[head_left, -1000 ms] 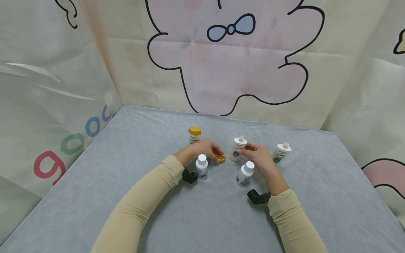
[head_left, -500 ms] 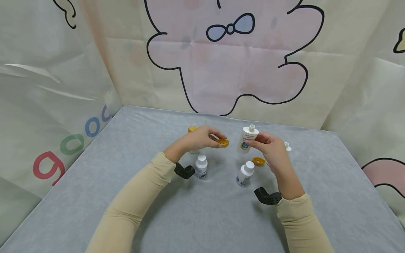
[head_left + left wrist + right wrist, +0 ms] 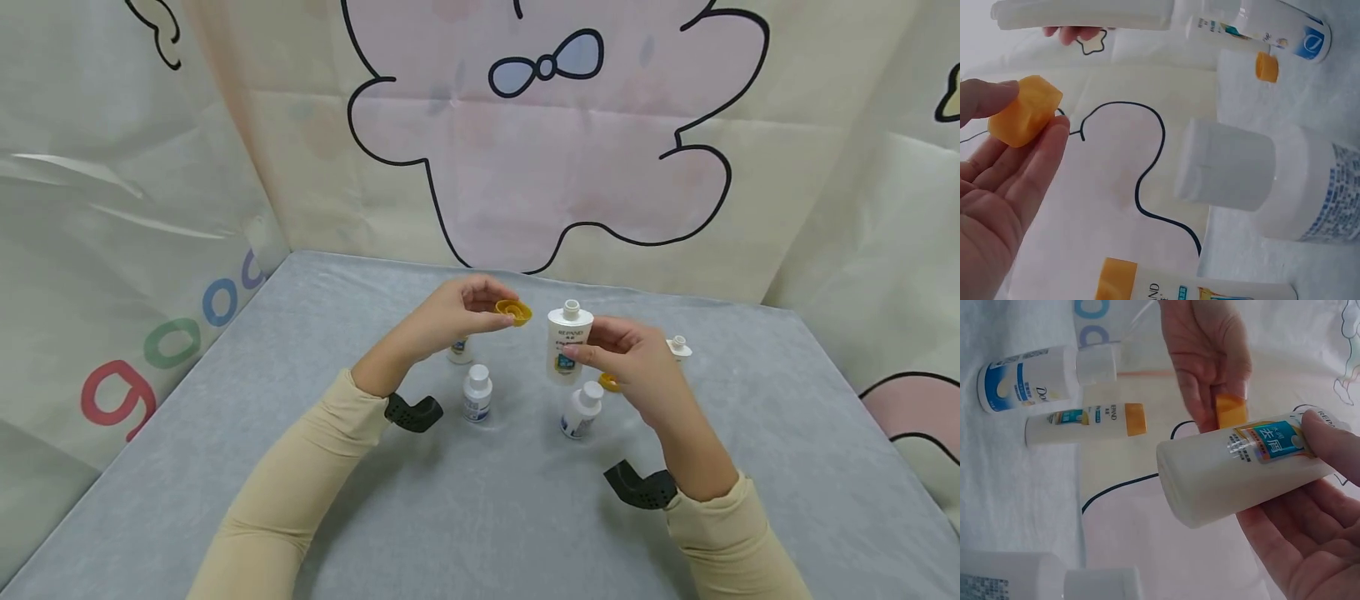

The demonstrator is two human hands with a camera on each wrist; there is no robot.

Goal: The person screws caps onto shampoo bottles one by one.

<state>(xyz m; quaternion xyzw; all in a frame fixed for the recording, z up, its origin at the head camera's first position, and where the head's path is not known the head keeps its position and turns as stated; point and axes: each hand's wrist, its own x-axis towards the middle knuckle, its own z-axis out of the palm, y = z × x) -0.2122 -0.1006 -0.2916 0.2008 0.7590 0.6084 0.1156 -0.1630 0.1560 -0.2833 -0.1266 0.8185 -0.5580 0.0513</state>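
Observation:
My left hand (image 3: 450,312) pinches a yellow-orange bottle cap (image 3: 513,312) between thumb and fingers, raised over the table; its hollow inside faces the head camera. My right hand (image 3: 633,362) grips a white shampoo bottle (image 3: 567,329) by its side, thumb across the front label. That bottle is uncapped, its narrow neck pointing up, and it is close to the right of the cap. In the right wrist view, the held cap (image 3: 1232,411) shows just behind the bottle's body (image 3: 1229,472). Most of a second uncapped bottle (image 3: 678,346) is hidden behind my right hand.
Two small white-capped bottles, one on the left (image 3: 477,396) and one on the right (image 3: 581,412), stand nearer me. Another yellow cap (image 3: 609,382) lies by my right hand. A yellow-capped bottle (image 3: 1104,422) stands behind my left wrist. Patterned fabric walls enclose the grey-clothed table (image 3: 480,517).
My left hand has lifted the yellow cap from the table and moved up and leftward. My right hand has raised the shampoo bottle, shifting right and then back left.

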